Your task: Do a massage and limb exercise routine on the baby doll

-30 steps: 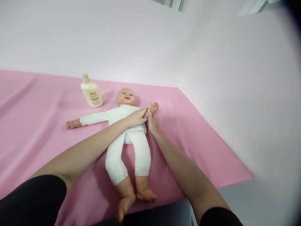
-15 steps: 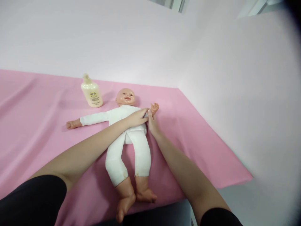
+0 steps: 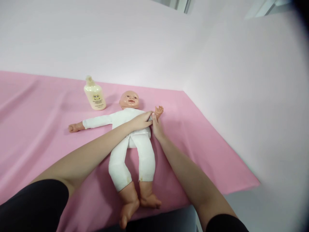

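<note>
A baby doll (image 3: 120, 120) with a white cloth body lies on its back, its head away from me and its bare feet near the table's front edge. Across its chest reaches my left hand (image 3: 142, 121), closed around the doll's arm on the right side. My right hand (image 3: 157, 126) wraps the same arm from the outer side, its thumb up against my left fingers. Beyond both hands the doll's small hand (image 3: 159, 111) sticks out. Most of that arm is hidden under my fingers. The doll's other arm (image 3: 98, 122) stretches out to the left.
A pale yellow pump bottle (image 3: 96, 96) stands left of the doll's head. A pink cloth (image 3: 205, 154) covers the table, with folds at the left and an edge on the right. White walls (image 3: 96, 38) rise behind and to the right.
</note>
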The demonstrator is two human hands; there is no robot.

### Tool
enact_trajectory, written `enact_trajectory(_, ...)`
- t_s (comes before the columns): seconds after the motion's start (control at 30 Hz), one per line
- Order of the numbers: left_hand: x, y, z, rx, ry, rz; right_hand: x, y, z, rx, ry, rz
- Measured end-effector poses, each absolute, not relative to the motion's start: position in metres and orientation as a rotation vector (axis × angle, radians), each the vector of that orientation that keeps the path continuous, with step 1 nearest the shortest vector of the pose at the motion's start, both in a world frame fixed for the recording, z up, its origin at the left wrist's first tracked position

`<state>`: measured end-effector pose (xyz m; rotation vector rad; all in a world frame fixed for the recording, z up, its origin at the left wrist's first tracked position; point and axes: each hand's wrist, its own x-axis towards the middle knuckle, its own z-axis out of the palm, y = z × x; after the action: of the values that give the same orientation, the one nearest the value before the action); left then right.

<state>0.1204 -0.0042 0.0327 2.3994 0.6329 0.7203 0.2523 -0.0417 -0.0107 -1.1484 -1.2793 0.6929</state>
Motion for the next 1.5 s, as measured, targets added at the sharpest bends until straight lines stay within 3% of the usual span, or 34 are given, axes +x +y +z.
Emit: enact_trajectory(1.5,0.1217,-0.0034,0.0312,2.383,0.629,0.734,0.2528,-0.0388,-0.0128,-1.183,-1.251,0.68)
